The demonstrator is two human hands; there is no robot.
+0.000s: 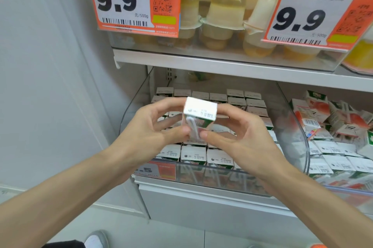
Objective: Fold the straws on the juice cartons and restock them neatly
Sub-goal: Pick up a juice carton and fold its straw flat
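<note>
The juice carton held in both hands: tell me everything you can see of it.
The juice carton is a small box, white top with a printed code, green-and-white sides. A white straw runs down the side facing the camera. It is held upright above the clear bin, the left hand and right hand gripping it, thumbs near the straw's lower end.

I held one juice carton (200,109) above the clear bin (300,136), its white top facing me. My left hand (147,128) gripped one side and my right hand (240,138) the other, both thumbs meeting at the wrapped straw (191,125). Below, packed cartons (193,154) stood in rows. To the right, loose cartons (323,124) lay jumbled. Jelly cups (224,15) sat on the shelf (222,64) above.
</note>
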